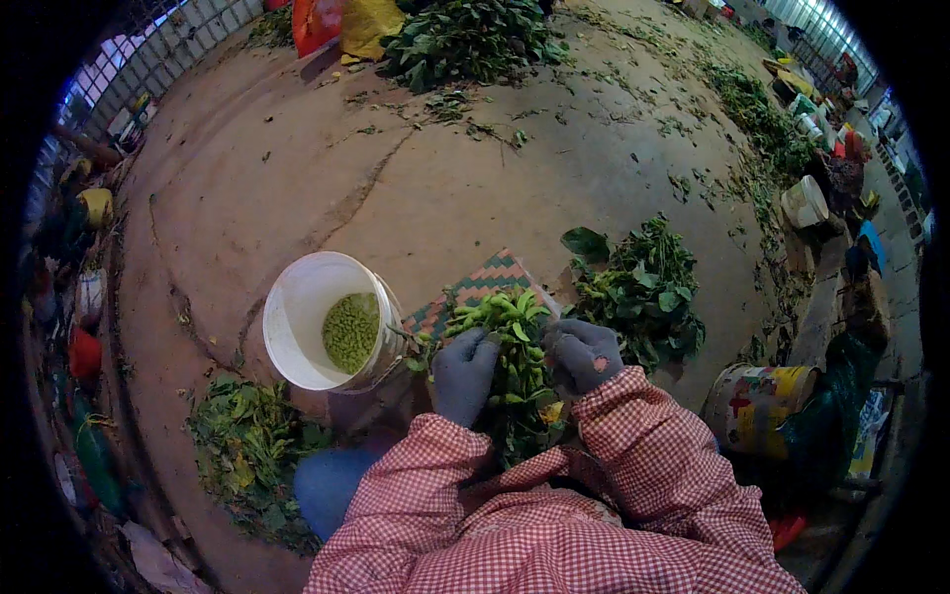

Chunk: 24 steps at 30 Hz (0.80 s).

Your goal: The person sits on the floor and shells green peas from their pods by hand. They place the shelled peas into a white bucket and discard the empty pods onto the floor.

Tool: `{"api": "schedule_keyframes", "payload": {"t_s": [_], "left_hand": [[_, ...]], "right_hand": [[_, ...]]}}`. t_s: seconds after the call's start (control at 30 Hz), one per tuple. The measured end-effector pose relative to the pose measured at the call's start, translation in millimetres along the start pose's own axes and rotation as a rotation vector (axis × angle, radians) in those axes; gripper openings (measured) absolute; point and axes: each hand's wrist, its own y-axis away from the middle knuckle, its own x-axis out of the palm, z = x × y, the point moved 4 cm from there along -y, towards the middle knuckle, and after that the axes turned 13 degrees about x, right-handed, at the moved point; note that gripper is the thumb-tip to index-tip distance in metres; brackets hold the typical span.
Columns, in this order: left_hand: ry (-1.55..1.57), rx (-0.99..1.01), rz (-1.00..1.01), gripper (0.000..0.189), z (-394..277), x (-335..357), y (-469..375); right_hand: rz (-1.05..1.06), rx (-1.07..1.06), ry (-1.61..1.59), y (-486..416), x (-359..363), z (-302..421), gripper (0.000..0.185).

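Observation:
A bunch of green bean plants with plump pods [516,371] lies before me, between my two grey-gloved hands. My left hand [466,375] has its fingers curled at the left edge of the bunch; whether they pinch a pod is hidden. At the bunch's right edge is my right hand [585,355], bent at the fingers, its glove worn through at one spot; its fingertips are hard to make out. Beneath the pods shows a red, green and tan woven mat [486,281]. To the left, a tilted white plastic bucket [286,327] holds shelled green beans [351,333].
Leafy plants are heaped at right [646,289], at lower left [249,453] and at the far side [475,41]. A paint-marked bucket [764,408] lies by my right elbow. Red [315,26] and yellow sacks [367,30] stand far off. Clutter lines both walls.

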Motion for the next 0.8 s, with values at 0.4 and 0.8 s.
{"api": "schedule_keyframes", "payload": {"t_s": [0.4, 0.8], "left_hand": [[0.047, -0.076, 0.105, 0.02, -12.0, 1.6, 9.0], [-0.025, -0.028, 0.257, 0.032, -15.3, 12.7, 22.9]], "right_hand": [[0.258, 0.084, 0.012, -12.2, 13.8, -29.1, 0.038], [0.205, -0.609, 0.7, -18.1, 5.3, -34.2, 0.019]]}}
